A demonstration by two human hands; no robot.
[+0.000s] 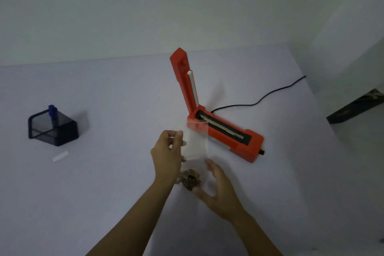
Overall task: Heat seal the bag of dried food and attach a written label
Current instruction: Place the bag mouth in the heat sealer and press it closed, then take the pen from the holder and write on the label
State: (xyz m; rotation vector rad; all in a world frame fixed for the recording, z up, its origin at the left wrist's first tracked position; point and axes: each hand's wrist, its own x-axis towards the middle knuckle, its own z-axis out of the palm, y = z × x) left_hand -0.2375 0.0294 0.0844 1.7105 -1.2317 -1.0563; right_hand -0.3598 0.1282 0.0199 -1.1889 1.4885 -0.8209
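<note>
My left hand (168,151) pinches the side edge of the thin clear plastic bag (197,143); my right hand (218,189) is open below. It seems light, floppy, slippery: hold its edges.

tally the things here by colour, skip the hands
orange-red: 1, plastic heat sealer
black: 2, wire mesh pen holder, power cord
blue: 1, marker pen
white: 1, paper label strip
clear: 1, plastic bag of dried food
total: 6

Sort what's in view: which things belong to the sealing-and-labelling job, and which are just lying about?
Job: bag, dried food, red sealer, blue marker, white strip (likely the label).
Lying about: mesh pen holder, dark object at the right edge.
</note>
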